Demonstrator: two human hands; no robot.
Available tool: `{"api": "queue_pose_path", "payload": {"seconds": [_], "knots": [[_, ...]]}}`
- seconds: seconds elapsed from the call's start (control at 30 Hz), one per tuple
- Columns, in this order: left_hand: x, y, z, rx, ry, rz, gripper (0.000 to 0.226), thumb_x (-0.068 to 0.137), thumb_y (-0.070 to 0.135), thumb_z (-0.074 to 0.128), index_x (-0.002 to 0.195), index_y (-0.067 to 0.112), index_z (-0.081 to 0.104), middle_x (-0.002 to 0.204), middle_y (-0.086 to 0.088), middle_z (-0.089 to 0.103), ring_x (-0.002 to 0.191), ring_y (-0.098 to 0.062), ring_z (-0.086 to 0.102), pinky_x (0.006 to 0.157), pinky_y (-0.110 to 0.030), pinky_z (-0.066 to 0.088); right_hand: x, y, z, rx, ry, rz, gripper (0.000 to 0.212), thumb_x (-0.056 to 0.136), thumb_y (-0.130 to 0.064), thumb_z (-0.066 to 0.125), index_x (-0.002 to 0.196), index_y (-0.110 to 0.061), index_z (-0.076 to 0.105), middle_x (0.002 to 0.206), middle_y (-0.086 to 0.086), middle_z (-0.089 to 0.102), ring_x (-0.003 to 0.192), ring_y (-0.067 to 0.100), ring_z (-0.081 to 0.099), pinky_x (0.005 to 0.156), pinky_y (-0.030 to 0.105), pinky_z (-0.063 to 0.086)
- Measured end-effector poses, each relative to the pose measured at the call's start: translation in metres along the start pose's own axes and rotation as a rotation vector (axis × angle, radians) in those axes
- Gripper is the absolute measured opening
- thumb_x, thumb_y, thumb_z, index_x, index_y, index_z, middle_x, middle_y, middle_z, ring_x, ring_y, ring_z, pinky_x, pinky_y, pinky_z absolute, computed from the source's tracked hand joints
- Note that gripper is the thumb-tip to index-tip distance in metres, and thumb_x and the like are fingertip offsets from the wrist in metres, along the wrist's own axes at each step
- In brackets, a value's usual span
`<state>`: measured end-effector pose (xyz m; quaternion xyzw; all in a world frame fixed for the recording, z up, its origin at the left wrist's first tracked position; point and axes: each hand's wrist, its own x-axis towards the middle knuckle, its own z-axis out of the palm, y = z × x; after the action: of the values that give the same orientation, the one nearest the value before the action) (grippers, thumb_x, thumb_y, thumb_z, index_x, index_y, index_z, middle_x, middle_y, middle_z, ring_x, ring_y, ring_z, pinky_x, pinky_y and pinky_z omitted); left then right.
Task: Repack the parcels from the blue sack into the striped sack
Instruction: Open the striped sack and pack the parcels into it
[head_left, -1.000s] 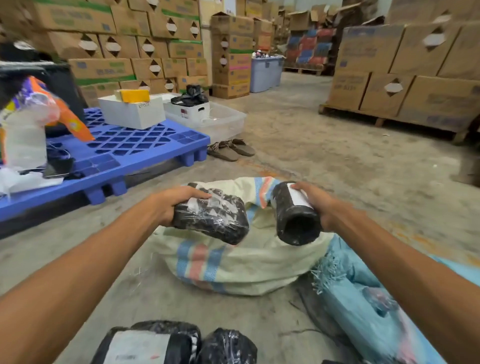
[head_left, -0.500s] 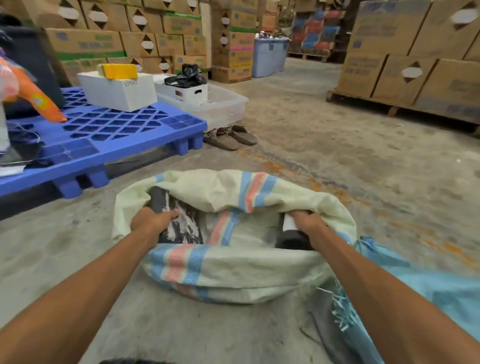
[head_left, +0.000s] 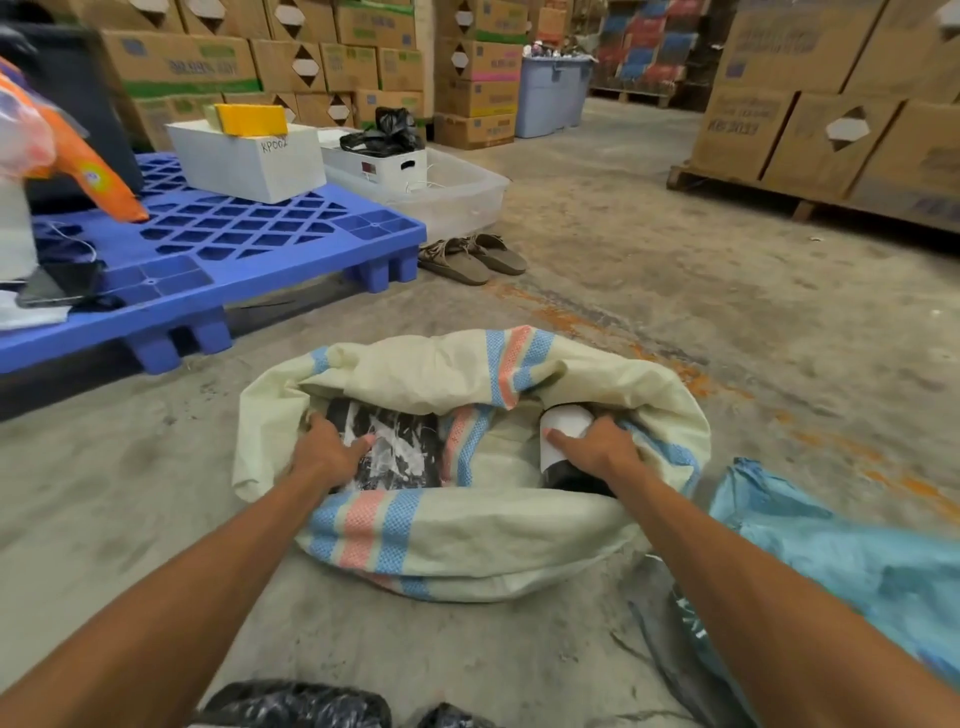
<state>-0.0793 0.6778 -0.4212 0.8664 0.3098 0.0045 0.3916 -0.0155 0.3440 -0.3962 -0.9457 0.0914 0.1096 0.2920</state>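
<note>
The cream striped sack (head_left: 467, 540) lies open on the concrete floor in front of me. My left hand (head_left: 324, 454) is inside its mouth, resting on a flat black wrapped parcel (head_left: 400, 447). My right hand (head_left: 597, 447) is also inside the sack, holding a black cylindrical parcel (head_left: 563, 431) with a white label. The blue sack (head_left: 831, 561) lies crumpled at the right, beside the striped sack. More black wrapped parcels (head_left: 296, 706) show at the bottom edge, close to me.
A blue plastic pallet (head_left: 218, 249) with a white box (head_left: 249, 161) stands at the left. A clear tub (head_left: 457, 192) and a pair of sandals (head_left: 472, 254) sit beyond the sack. Stacked cartons (head_left: 831, 104) on a wooden pallet line the right.
Both hands came down from above the sack and carried the two parcels into its mouth. They now sit a little deeper inside than half a second ago.
</note>
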Motion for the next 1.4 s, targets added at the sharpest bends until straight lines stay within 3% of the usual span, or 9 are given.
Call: {"api": "queue_pose_path", "payload": {"seconds": [0.43, 0.57, 0.63, 0.7, 0.8, 0.93, 1.03, 1.23, 1.4], "knots": [[-0.155, 0.044, -0.092, 0.186, -0.043, 0.15, 0.023, 0.082, 0.028, 0.068, 0.094, 0.008, 0.069, 0.096, -0.011, 0.071, 0.095, -0.031, 0.067, 0.074, -0.032, 0.047, -0.174, -0.031, -0.051, -0.093, 0.118, -0.402, 0.057, 0.087, -0.037, 0.066, 0.133, -0.007, 0.052, 0.13, 0.017, 0.059, 0.119, 0.032, 0.054, 0.093, 0.04, 0.046], [-0.175, 0.05, -0.098, 0.179, -0.068, 0.075, 0.044, 0.085, 0.034, 0.065, 0.115, 0.001, 0.066, 0.119, -0.015, 0.066, 0.109, -0.031, 0.061, 0.078, -0.03, 0.044, -0.215, -0.031, -0.053, -0.042, -0.058, -0.389, 0.059, 0.089, -0.043, 0.068, 0.138, -0.014, 0.053, 0.127, 0.011, 0.066, 0.116, 0.026, 0.061, 0.096, 0.033, 0.047], [-0.2, 0.025, -0.11, 0.281, -0.123, 0.044, 0.07, 0.081, 0.054, 0.063, 0.13, 0.005, 0.058, 0.133, -0.016, 0.058, 0.117, -0.033, 0.057, 0.088, -0.031, 0.046, -0.256, -0.023, -0.052, -0.031, -0.191, -0.417, 0.066, 0.086, -0.05, 0.07, 0.141, -0.019, 0.051, 0.129, 0.009, 0.065, 0.113, 0.023, 0.063, 0.095, 0.032, 0.049], [-0.22, -0.014, -0.115, 0.374, -0.158, -0.021, 0.104, 0.057, 0.079, 0.057, 0.139, 0.015, 0.05, 0.141, -0.013, 0.054, 0.12, -0.033, 0.056, 0.099, -0.039, 0.047, -0.293, -0.011, -0.045, -0.05, -0.375, -0.414, 0.083, 0.078, -0.057, 0.076, 0.146, -0.023, 0.044, 0.138, 0.005, 0.057, 0.12, 0.022, 0.059, 0.097, 0.031, 0.047], [-0.253, -0.068, -0.116, 0.329, -0.2, -0.222, 0.126, 0.047, 0.084, 0.065, 0.144, 0.008, 0.041, 0.145, -0.016, 0.05, 0.124, -0.035, 0.054, 0.104, -0.044, 0.046, -0.323, 0.013, -0.021, -0.193, -0.524, -0.429, 0.115, 0.064, -0.065, 0.082, 0.155, -0.026, 0.025, 0.155, 0.006, 0.038, 0.137, 0.024, 0.043, 0.112, 0.037, 0.038], [-0.312, -0.101, -0.118, 0.23, -0.28, -0.327, 0.094, 0.054, 0.084, 0.069, 0.107, 0.007, 0.067, 0.119, -0.012, 0.066, 0.106, -0.029, 0.064, 0.091, -0.034, 0.05, -0.336, 0.042, 0.012, -0.294, -0.489, -0.483, 0.133, 0.055, -0.063, 0.086, 0.158, -0.026, 0.011, 0.159, 0.005, 0.026, 0.144, 0.026, 0.032, 0.119, 0.041, 0.03], [-0.323, -0.1, -0.122, 0.206, -0.22, -0.312, 0.06, 0.067, 0.074, 0.071, 0.073, 0.016, 0.053, 0.098, -0.006, 0.059, 0.089, -0.023, 0.057, 0.077, -0.029, 0.044, -0.338, 0.048, 0.03, -0.237, -0.412, -0.518, 0.127, 0.056, -0.061, 0.086, 0.157, -0.027, 0.016, 0.158, 0.002, 0.029, 0.142, 0.023, 0.034, 0.118, 0.039, 0.032], [-0.312, -0.089, -0.133, 0.175, -0.234, -0.408, 0.115, 0.042, 0.08, 0.079, 0.124, 0.003, 0.057, 0.127, -0.012, 0.062, 0.108, -0.029, 0.063, 0.091, -0.037, 0.052, -0.335, 0.044, 0.044, -0.191, -0.321, -0.422, 0.126, 0.048, -0.062, 0.085, 0.152, -0.028, 0.024, 0.137, 0.0, 0.037, 0.126, 0.023, 0.047, 0.106, 0.037, 0.044], [-0.301, -0.069, -0.142, 0.045, -0.235, -0.336, 0.084, 0.051, 0.064, 0.087, 0.104, 0.003, 0.067, 0.096, -0.009, 0.073, 0.083, -0.024, 0.071, 0.071, -0.033, 0.058, -0.328, 0.034, 0.032, -0.003, -0.361, -0.385, 0.095, 0.045, -0.057, 0.089, 0.125, -0.027, 0.047, 0.117, -0.006, 0.048, 0.102, 0.008, 0.054, 0.089, 0.023, 0.049]]}}
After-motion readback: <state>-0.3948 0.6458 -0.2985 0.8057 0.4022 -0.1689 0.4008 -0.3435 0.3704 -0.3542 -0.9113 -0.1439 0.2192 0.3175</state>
